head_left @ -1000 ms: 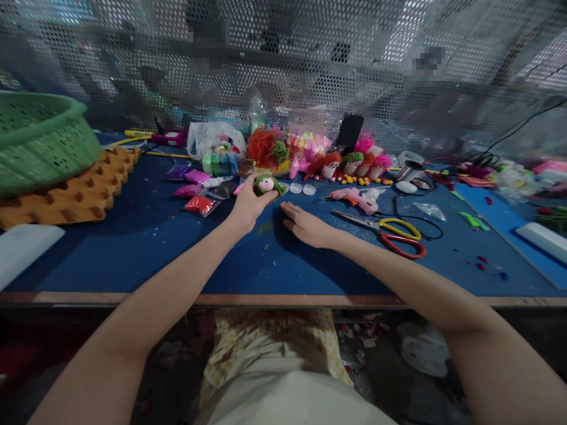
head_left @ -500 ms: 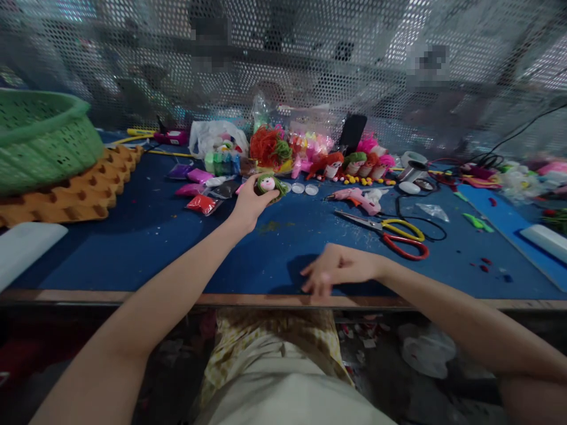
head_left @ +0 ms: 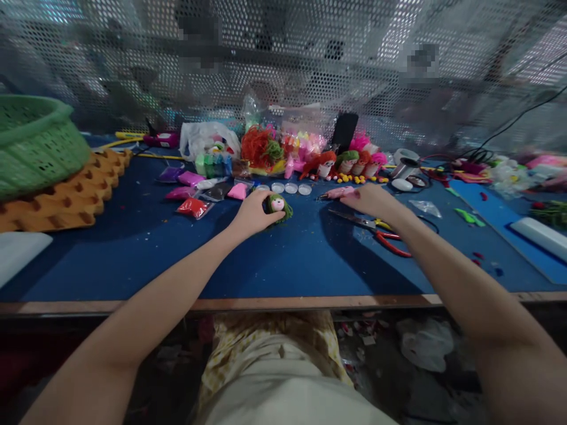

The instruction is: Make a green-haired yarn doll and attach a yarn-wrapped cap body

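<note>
My left hand [head_left: 253,213] is closed around a small doll head [head_left: 278,204] with a pale face and green yarn hair, held over the blue table. Its thumb and fingers curve round the sides, with the face turned up. My right hand [head_left: 370,200] is over a pink glue gun [head_left: 339,193] lying on the table, closed on its handle. The palm and wrist hide most of that handle. Just below the right hand lie scissors [head_left: 363,222] with one yellow and one red grip, partly covered by my forearm.
Small clear round lids [head_left: 290,188] sit in a row behind the doll head. Several yarn-haired dolls [head_left: 349,162] and a dark phone [head_left: 344,131] stand at the back. Colored clay packets [head_left: 194,206], an orange egg tray [head_left: 100,183] and a green basket [head_left: 44,147] are leftward.
My right hand has moved from the table's front edge forward and right onto the glue gun. My left hand has brought the doll head slightly nearer, its face still showing.
</note>
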### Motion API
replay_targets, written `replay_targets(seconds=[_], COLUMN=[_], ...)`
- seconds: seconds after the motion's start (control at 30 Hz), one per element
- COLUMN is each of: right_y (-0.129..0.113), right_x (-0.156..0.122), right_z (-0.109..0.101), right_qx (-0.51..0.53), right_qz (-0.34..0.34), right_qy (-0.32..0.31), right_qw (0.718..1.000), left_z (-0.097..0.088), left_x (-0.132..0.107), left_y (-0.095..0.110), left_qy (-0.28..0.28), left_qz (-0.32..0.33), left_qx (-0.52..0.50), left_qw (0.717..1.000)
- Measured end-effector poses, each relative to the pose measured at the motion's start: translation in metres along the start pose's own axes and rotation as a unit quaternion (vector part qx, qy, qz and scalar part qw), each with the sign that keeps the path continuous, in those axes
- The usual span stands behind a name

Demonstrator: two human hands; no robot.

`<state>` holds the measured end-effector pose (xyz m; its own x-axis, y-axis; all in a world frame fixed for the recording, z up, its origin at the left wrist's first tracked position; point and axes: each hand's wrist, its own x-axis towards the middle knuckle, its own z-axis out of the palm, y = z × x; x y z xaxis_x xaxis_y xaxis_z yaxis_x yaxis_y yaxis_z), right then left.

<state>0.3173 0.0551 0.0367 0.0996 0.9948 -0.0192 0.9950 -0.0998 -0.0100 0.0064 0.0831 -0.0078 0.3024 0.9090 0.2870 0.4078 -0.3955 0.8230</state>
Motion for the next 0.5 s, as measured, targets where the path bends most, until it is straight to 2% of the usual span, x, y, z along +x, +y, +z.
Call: replay_targets(seconds=[0.13, 0.3, 0.5], right_y=[0.01, 0.019, 0.016], right_x=[0.023, 0.026, 0.037], right_z=[0.023, 0.04, 0.052], right_qx=[-0.018, -0.016, -0.014], right_qz=[0.024, 0.016, 0.019], right_qy=[0.033, 0.041, 0.115], right_qw=[0.999, 0.999, 0.993], left_z=[0.001, 0.004, 0.006], left_x=[0.0, -0.001, -0.002], left_y=[-0.004, -0.006, -0.01], left_qy=[-0.021, -0.05, -0.07], left_qz=[0.024, 0.048, 0.06], left_qx=[0.04, 0.068, 0.098], left_qw=[0.999, 0.995, 0.991])
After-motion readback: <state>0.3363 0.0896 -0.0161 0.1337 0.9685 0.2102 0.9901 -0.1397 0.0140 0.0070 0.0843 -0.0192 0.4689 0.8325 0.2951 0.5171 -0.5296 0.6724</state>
